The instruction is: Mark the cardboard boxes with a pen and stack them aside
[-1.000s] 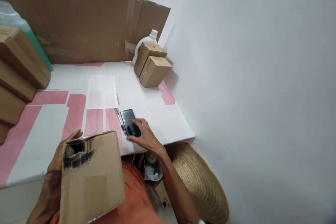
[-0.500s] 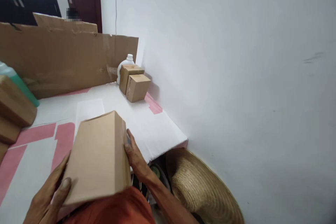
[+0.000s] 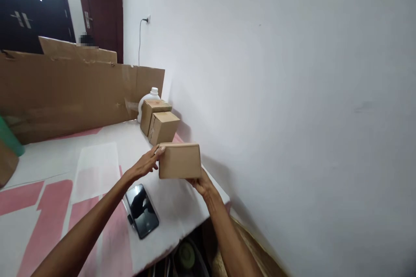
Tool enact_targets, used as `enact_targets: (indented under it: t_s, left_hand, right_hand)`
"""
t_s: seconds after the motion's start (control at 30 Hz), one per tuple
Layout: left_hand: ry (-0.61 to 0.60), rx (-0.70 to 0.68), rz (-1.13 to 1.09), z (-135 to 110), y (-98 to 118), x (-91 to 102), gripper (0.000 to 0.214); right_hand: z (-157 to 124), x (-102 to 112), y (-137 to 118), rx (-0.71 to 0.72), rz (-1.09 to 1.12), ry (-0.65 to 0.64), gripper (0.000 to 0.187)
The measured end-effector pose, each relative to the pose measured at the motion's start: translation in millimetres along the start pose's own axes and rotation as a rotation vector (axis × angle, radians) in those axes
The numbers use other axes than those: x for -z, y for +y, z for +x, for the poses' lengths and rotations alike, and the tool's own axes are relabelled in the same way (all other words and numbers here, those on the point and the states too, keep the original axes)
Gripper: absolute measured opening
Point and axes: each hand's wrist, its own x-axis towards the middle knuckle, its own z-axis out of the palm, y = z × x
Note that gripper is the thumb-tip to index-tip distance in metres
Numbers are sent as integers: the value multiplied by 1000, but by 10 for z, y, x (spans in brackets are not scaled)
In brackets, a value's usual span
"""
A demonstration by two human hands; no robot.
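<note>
A brown cardboard box [image 3: 180, 161] is held between my two hands above the right side of the table [image 3: 107, 156]. My left hand [image 3: 145, 165] grips its left end, thumb on the upper corner. Under its lower right side, my right hand [image 3: 202, 181] supports it, its fingers partly hidden by the box. Just beyond stand two more cardboard boxes, a smaller one [image 3: 165, 127] in front of a taller one [image 3: 147, 114]. Below my left forearm a black phone [image 3: 142, 210] lies on the tabletop.
Behind the boxes stands a white jug [image 3: 154, 92]. A cardboard panel [image 3: 71, 95] runs along the table's back. The white wall [image 3: 276, 117] borders the right side. At left are a green container [image 3: 9, 136] and another box [image 3: 6, 162]. A straw hat [image 3: 256, 249] sits below the table edge.
My hands have carried the box forward and right, away from my body, and turned it so a narrower side faces me. The phone has come into view. The camera view has shifted.
</note>
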Motion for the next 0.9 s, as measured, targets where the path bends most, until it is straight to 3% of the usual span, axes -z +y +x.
enact_targets:
  t_s: [0.1,0.2,0.33,0.43,0.53,0.67,0.8,0.9]
  left_hand:
    - [19,69,-63,520,-114,23,76]
    - [41,98,-122,843,-257,19,53]
    - [5,70,-174,1002,-385,-45,48]
    - [-25,45,-199,888,-437,-94,48]
    - [-16,44,-218,470,-547,-94,49]
    - [114,67,-225,-490,-832,20,51]
    - [532,107,-135,-1690,-1023,210,50]
    - [954,111,24,-2645,-953,429,54]
  right_hand:
    - [435,-31,-127,-68,-47,82,11]
    - [726,-74,-147,-115,-86,149,22]
    - [927,-117,-138,-129,-129,216,40]
    - [954,-152,-165,-94,-169,271,47]
    - [810,-200,-114,-68,-237,302,42]
    - [522,-232,205,-112,-350,203,39]
    - [302,-443,746,-146,-436,-77,45]
    - [-25,-932,1153,-164,-463,-284,51]
